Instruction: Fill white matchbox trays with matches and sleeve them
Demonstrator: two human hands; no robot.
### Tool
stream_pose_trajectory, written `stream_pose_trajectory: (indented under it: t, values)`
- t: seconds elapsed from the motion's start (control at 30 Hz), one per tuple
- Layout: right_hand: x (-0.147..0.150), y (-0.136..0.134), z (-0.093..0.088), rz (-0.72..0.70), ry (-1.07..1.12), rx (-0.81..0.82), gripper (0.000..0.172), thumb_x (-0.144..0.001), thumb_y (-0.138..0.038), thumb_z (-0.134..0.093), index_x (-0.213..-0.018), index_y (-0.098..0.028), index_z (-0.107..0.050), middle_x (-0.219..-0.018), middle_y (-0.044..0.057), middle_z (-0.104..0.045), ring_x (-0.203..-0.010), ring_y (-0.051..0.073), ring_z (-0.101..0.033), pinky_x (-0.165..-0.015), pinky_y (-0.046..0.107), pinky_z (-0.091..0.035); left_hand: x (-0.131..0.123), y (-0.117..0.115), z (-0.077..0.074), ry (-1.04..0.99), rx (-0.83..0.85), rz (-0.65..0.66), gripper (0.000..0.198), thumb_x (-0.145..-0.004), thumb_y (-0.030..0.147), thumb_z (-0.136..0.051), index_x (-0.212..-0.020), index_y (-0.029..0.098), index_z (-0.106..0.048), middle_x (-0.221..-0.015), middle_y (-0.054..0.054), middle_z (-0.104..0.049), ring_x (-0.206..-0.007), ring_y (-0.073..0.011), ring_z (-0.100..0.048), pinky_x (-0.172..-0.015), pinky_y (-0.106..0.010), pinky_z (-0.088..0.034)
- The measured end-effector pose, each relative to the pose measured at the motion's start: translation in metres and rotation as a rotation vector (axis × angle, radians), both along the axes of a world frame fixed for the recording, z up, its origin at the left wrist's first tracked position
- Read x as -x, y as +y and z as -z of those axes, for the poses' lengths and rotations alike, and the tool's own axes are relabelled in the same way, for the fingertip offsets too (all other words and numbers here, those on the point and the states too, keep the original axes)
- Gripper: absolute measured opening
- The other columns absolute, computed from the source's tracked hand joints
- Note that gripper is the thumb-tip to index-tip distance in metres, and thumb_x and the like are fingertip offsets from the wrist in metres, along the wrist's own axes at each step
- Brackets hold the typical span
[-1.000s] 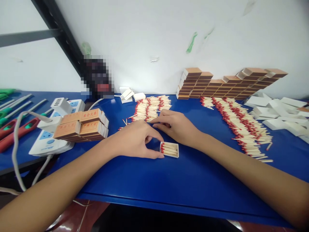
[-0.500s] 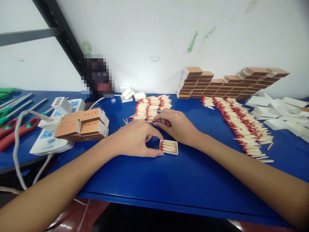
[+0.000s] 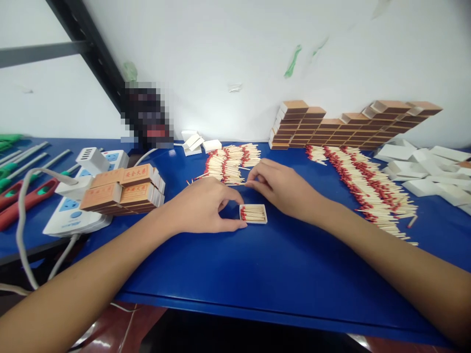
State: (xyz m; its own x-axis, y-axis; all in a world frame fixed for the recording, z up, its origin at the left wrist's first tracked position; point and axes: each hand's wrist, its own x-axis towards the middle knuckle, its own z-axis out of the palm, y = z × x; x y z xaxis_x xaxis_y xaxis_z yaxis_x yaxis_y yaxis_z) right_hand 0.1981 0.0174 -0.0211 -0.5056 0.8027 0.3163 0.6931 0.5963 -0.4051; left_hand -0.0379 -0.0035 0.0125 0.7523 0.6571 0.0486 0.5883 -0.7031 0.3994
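Observation:
A small white matchbox tray (image 3: pixel 262 220) lies on the blue tabletop, partly filled with red-tipped matches (image 3: pixel 253 213). My left hand (image 3: pixel 206 206) grips its left end between thumb and forefinger. Just behind the tray, my right hand (image 3: pixel 274 185) is closed in a pinch at the near right edge of a loose match pile (image 3: pixel 226 164). A match stick end shows at its fingertips; how many it holds is hidden.
Closed matchboxes are stacked (image 3: pixel 331 130) against the wall. A long band of matches (image 3: pixel 364 186) and white empty trays (image 3: pixel 434 169) lie right. At left are bundled matchboxes (image 3: pixel 123 189), a power strip (image 3: pixel 69 215) with cables, and red-handled tools (image 3: pixel 29 198).
The tray has shifted slightly left and away from me with my left hand. My right hand has moved a little right, its fingertips still at the pile's edge.

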Motion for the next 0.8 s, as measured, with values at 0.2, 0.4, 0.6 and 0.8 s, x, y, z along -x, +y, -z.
stream_pose_trajectory:
  t: [0.2, 0.4, 0.6, 0.8]
  values:
    - [-0.013, -0.014, -0.018, -0.097, -0.022, 0.057, 0.013, -0.102, -0.031, -0.059, -0.093, -0.022, -0.064, -0.087, 0.003, -0.061, -0.072, 0.017, -0.054, -0.063, 0.030, -0.037, 0.003, 0.005, -0.001, 0.068, -0.103, -0.114, 0.032, -0.087, 0.049, -0.073, -0.102, 0.021, -0.081, -0.063, 0.002, -0.063, -0.056, -0.0124, -0.053, -0.058, -0.028, -0.032]
    - [-0.001, -0.019, -0.014, -0.142, -0.023, 0.075, 0.014, -0.101, -0.030, -0.062, -0.091, -0.021, -0.065, -0.085, 0.002, -0.062, -0.071, 0.015, -0.053, -0.064, 0.029, -0.037, 0.005, 0.005, -0.003, 0.062, -0.098, -0.116, 0.033, -0.086, 0.050, -0.073, -0.101, 0.021, -0.080, -0.065, 0.002, -0.064, -0.057, -0.0126, -0.054, -0.058, -0.028, -0.032]
    - [0.009, -0.002, 0.000, -0.179, 0.115, 0.008, 0.012, -0.100, -0.023, -0.061, -0.102, -0.020, -0.073, -0.077, 0.001, -0.061, -0.071, 0.016, -0.054, -0.066, 0.029, -0.039, 0.004, 0.001, -0.007, 0.072, -0.036, -0.002, 0.032, -0.084, 0.048, -0.076, -0.098, 0.020, -0.081, -0.064, 0.003, -0.063, -0.057, -0.0120, -0.055, -0.058, -0.028, -0.034]
    - [0.013, 0.005, 0.014, -0.224, 0.106, -0.030, 0.024, -0.101, -0.022, -0.057, -0.115, -0.021, -0.076, -0.088, 0.006, -0.067, -0.077, 0.018, -0.059, -0.067, 0.029, -0.041, 0.003, -0.001, -0.006, 0.061, -0.053, 0.015, 0.030, -0.083, 0.046, -0.077, -0.095, 0.020, -0.081, -0.062, 0.002, -0.064, -0.057, -0.0124, -0.055, -0.058, -0.028, -0.034]
